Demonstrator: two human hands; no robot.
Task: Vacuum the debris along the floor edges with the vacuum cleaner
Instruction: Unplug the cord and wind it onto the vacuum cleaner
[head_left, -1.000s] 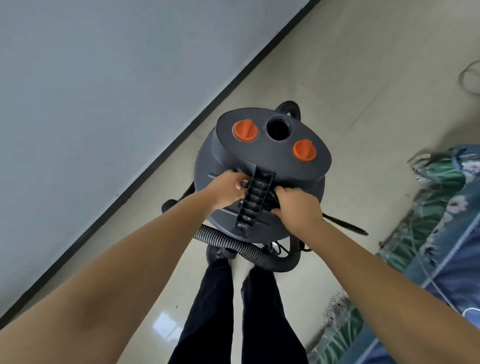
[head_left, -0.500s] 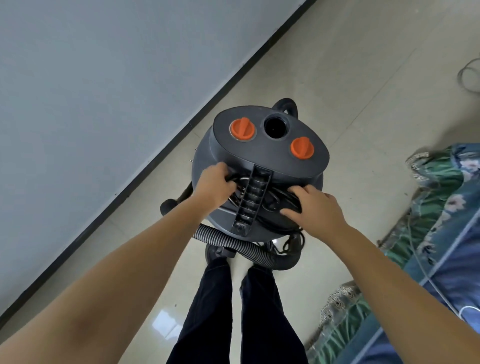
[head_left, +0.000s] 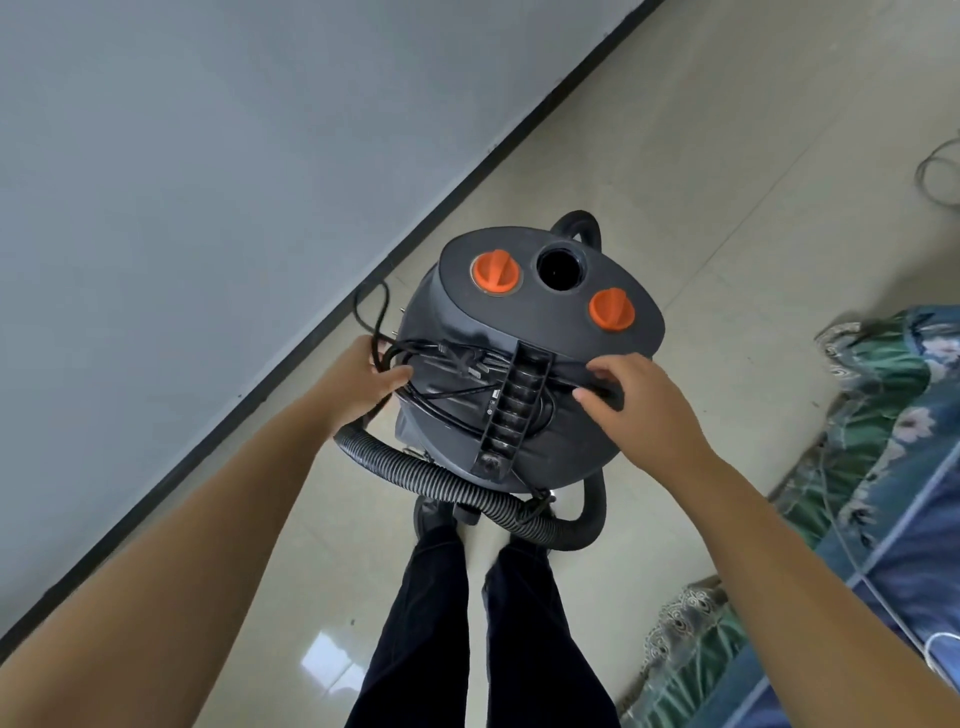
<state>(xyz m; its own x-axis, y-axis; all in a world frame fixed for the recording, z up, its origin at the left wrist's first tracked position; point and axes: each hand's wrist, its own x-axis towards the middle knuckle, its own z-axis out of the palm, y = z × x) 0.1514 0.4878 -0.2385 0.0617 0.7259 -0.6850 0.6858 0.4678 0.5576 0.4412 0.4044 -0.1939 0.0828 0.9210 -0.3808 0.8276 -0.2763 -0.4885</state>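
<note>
A dark grey canister vacuum cleaner (head_left: 545, 332) with two orange knobs stands on the tiled floor in front of my feet. Its black power cord (head_left: 447, 374) is coiled around the ribbed carry handle (head_left: 514, 410) on top. My left hand (head_left: 358, 384) grips the cord's loops at the canister's left side, and one loop sticks out toward the wall. My right hand (head_left: 639, 400) pinches the cord to the right of the handle. The ribbed hose (head_left: 457, 486) curves around the canister's near side.
A grey wall with a black skirting board (head_left: 291, 353) runs diagonally on the left, close to the vacuum. A bed with a green and blue floral cover (head_left: 878, 467) lies on the right. A thin cable (head_left: 935, 171) loops on the floor at far right.
My hands have moved apart from the carry handle. The left hand has drawn cord loops out to the left, and the right hand has shifted right along the cord.
</note>
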